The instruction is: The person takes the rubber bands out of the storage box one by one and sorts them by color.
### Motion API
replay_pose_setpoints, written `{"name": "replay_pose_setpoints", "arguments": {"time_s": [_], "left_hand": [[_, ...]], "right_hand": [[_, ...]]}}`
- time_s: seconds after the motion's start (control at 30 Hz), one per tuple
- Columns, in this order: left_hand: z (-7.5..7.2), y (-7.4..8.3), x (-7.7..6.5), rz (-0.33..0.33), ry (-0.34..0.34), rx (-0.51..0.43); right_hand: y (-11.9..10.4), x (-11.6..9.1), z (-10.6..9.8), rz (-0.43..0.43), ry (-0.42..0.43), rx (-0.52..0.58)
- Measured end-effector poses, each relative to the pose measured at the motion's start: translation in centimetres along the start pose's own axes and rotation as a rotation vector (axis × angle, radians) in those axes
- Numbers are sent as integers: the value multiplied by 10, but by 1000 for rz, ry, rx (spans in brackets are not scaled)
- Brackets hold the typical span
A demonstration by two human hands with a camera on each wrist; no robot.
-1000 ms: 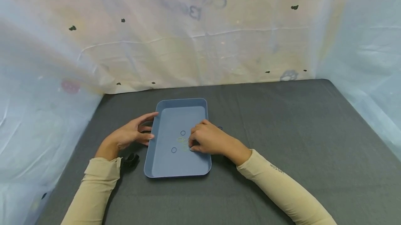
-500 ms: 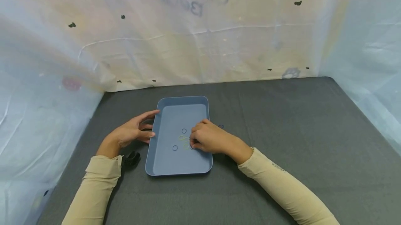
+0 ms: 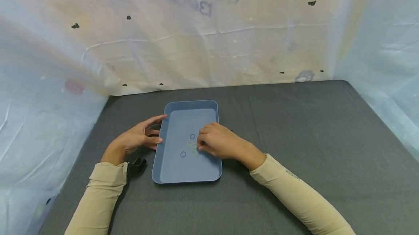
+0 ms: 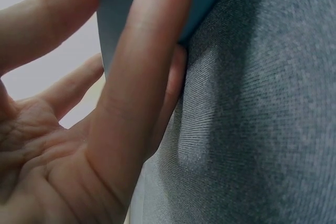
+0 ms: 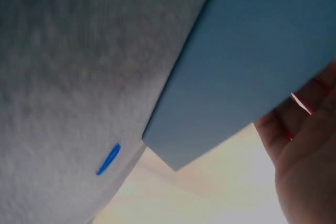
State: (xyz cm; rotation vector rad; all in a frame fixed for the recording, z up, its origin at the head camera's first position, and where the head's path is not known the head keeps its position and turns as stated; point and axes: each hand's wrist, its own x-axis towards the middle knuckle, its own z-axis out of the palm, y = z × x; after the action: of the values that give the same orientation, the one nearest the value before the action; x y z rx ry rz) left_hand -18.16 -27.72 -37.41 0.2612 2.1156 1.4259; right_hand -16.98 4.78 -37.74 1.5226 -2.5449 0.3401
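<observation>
A shallow blue-grey tray (image 3: 186, 173) lies on the dark cloth. My left hand (image 3: 137, 138) steadies its left side, fingers spread and fairly straight; the left wrist view shows these fingers (image 4: 136, 77) against the tray wall. Over the tray's right half, my right hand (image 3: 220, 142) has curled fingers that appear to pinch a dark blue rubber band, though the fingertips and the band are hidden. Left of it lie several thin rubber bands: a dark one (image 3: 192, 136), another dark one (image 3: 183, 154), and pale yellow ones (image 3: 189, 143).
A blue rubber band (image 5: 108, 159) rests on the cloth outside the tray, past its right edge. Beside the left wrist is a black strap-like object (image 3: 138, 166). Light plastic sheeting (image 3: 209, 60) hangs along the back and sides of the table (image 3: 294, 136).
My right hand has risen slightly in the tray, and the dark band at its fingertips no longer shows on the tray floor. The left hand stays at the tray's side.
</observation>
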Motion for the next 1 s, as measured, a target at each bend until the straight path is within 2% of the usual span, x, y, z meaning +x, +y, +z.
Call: {"name": "replay_pose_setpoints", "arguments": {"time_s": [0.23, 0.5, 1.0], "left_hand": [[1, -1, 0, -1, -4, 5], [1, -1, 2, -2, 0, 14], [0, 0, 0, -4, -2, 6]], "right_hand": [[5, -4, -9, 19, 47, 26], [11, -7, -21, 58, 30, 57], [32, -20, -40, 105, 56, 118]]}}
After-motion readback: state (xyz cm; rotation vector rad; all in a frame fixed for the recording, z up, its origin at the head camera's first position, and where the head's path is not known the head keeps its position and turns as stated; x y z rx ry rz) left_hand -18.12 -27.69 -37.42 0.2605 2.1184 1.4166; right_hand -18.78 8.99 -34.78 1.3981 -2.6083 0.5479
